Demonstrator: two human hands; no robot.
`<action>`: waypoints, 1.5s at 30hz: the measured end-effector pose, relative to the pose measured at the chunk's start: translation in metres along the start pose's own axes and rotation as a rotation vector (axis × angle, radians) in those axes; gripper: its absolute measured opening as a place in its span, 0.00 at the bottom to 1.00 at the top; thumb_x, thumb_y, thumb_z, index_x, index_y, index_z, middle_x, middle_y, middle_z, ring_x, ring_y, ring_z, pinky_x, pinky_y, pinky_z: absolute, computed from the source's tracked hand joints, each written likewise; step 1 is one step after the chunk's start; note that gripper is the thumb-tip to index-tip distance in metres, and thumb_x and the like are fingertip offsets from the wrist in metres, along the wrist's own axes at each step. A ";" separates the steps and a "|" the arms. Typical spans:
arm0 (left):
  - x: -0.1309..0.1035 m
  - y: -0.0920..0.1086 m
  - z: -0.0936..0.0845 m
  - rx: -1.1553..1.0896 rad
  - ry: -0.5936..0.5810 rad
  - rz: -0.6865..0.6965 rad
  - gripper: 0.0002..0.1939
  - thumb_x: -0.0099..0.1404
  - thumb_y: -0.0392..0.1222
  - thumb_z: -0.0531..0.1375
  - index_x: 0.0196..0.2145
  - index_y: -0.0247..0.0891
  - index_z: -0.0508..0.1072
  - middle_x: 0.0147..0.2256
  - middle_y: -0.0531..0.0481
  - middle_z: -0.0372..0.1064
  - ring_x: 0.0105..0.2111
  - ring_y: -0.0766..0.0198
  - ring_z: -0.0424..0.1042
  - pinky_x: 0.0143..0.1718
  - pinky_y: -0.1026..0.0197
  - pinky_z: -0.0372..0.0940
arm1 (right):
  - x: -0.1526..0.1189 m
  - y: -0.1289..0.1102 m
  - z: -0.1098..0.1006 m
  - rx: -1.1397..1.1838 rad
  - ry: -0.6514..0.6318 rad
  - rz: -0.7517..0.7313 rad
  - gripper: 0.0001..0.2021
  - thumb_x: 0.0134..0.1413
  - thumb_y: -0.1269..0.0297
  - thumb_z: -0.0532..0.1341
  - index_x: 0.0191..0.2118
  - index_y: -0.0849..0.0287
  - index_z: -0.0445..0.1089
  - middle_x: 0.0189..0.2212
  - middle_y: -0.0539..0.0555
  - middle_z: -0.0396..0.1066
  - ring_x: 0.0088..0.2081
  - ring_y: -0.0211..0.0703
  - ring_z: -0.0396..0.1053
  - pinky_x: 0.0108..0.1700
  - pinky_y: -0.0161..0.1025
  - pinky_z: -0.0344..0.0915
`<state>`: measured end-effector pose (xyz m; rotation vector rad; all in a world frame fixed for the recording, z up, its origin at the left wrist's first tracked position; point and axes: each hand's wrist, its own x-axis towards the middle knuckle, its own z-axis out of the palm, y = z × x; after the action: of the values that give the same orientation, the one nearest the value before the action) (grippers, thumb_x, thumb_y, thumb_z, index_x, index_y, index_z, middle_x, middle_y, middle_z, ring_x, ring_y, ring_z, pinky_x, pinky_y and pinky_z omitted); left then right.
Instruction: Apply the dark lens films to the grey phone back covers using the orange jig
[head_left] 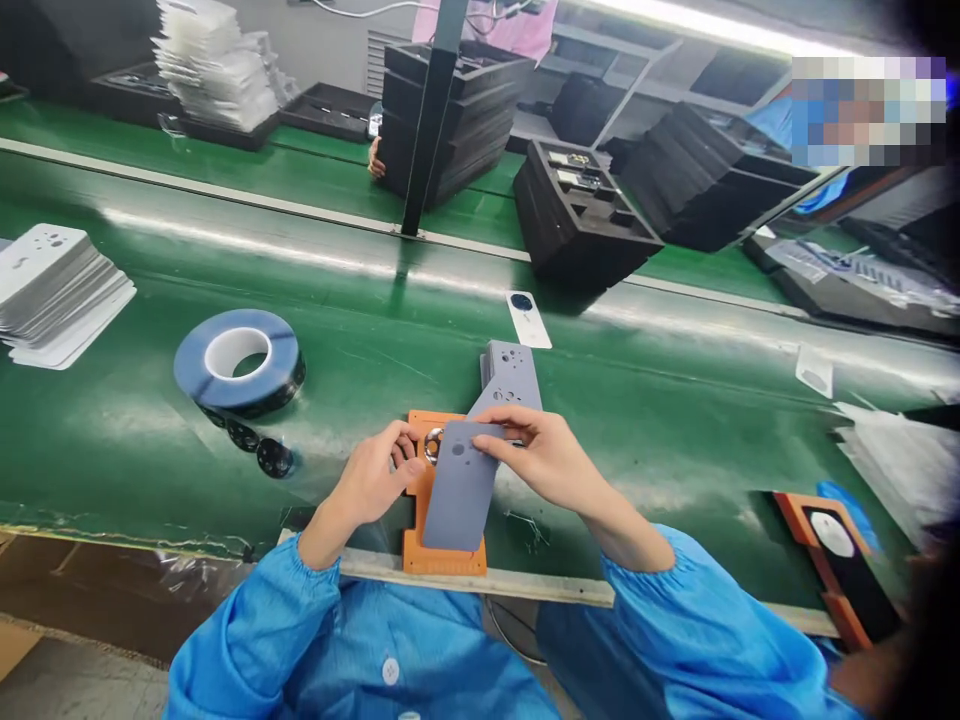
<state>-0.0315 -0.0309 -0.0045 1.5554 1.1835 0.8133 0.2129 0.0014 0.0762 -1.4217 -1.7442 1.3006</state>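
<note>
My right hand (pixel 551 455) pinches the upper edge of a grey phone back panel (pixel 461 500) with camera holes. The panel lies over an orange fixture (pixel 446 563) at the bench's front edge, covering most of it. A shiny ring-shaped piece (pixel 433 446) shows at the fixture's upper left, partly hidden by the panel. My left hand (pixel 371 472) is at the fixture's left side, fingers loosely curled and thumb apart, with nothing visible in it. Just beyond my right hand, more grey panels (pixel 514 372) lie in a stack.
Left stand a blue tape roll (pixel 238 362) with round black stickers (pixel 275 457) and a stack of white panels (pixel 56 290). A white panel (pixel 529 320) lies ahead. Black trays (pixel 585 225) stand at the back. Another orange fixture (pixel 814 560) lies right, near a co-worker.
</note>
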 end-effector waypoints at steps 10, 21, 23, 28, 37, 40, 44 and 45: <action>-0.004 0.015 -0.002 0.268 -0.077 -0.047 0.36 0.46 0.61 0.74 0.47 0.43 0.69 0.41 0.52 0.71 0.37 0.58 0.70 0.39 0.57 0.65 | -0.002 0.011 0.010 -0.075 -0.004 -0.067 0.09 0.59 0.59 0.65 0.44 0.55 0.76 0.44 0.55 0.80 0.44 0.49 0.77 0.46 0.47 0.76; -0.007 0.010 0.007 0.490 -0.126 0.055 0.25 0.56 0.52 0.70 0.46 0.43 0.68 0.44 0.49 0.67 0.46 0.52 0.71 0.43 0.52 0.67 | 0.005 0.020 0.014 -0.649 -0.149 -0.404 0.20 0.61 0.71 0.60 0.58 0.59 0.64 0.51 0.63 0.74 0.49 0.55 0.73 0.51 0.54 0.70; -0.007 0.011 0.007 0.493 -0.127 0.065 0.24 0.56 0.52 0.70 0.45 0.43 0.67 0.44 0.49 0.67 0.45 0.52 0.71 0.44 0.51 0.67 | 0.008 0.019 0.012 -0.770 -0.181 -0.469 0.19 0.64 0.70 0.58 0.59 0.61 0.63 0.50 0.64 0.74 0.49 0.56 0.73 0.54 0.58 0.67; -0.007 0.014 0.007 0.499 -0.138 0.069 0.23 0.57 0.52 0.70 0.44 0.44 0.66 0.44 0.49 0.66 0.45 0.52 0.70 0.43 0.51 0.67 | 0.018 0.018 0.005 -0.824 -0.252 -0.553 0.19 0.64 0.68 0.57 0.60 0.63 0.60 0.52 0.65 0.73 0.50 0.56 0.72 0.60 0.62 0.59; -0.008 0.013 0.008 0.522 -0.142 0.055 0.22 0.58 0.51 0.70 0.44 0.43 0.66 0.43 0.49 0.66 0.44 0.53 0.70 0.42 0.52 0.66 | 0.032 0.017 -0.003 -0.903 -0.299 -0.518 0.18 0.62 0.63 0.62 0.55 0.63 0.66 0.43 0.63 0.76 0.43 0.54 0.72 0.51 0.52 0.60; -0.008 0.014 0.008 0.520 -0.138 0.048 0.22 0.58 0.51 0.70 0.44 0.43 0.66 0.43 0.50 0.65 0.43 0.54 0.69 0.42 0.52 0.66 | 0.031 0.017 -0.002 -0.865 -0.310 -0.500 0.18 0.63 0.63 0.62 0.55 0.63 0.66 0.45 0.62 0.76 0.44 0.53 0.73 0.51 0.51 0.60; -0.008 0.014 0.008 0.514 -0.133 0.051 0.22 0.58 0.51 0.70 0.43 0.43 0.66 0.42 0.50 0.65 0.42 0.55 0.69 0.41 0.53 0.66 | 0.026 0.017 0.001 -0.855 -0.270 -0.467 0.18 0.63 0.63 0.63 0.56 0.62 0.66 0.46 0.61 0.76 0.43 0.53 0.73 0.48 0.49 0.62; -0.008 0.013 0.008 0.513 -0.134 0.056 0.22 0.58 0.51 0.70 0.43 0.43 0.65 0.42 0.50 0.65 0.42 0.55 0.69 0.41 0.53 0.66 | 0.025 0.017 0.001 -0.869 -0.261 -0.461 0.19 0.63 0.63 0.63 0.57 0.62 0.66 0.45 0.61 0.76 0.42 0.52 0.73 0.47 0.49 0.63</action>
<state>-0.0228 -0.0412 0.0063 2.0306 1.3184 0.4453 0.2115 0.0242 0.0566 -1.1291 -2.8033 0.4861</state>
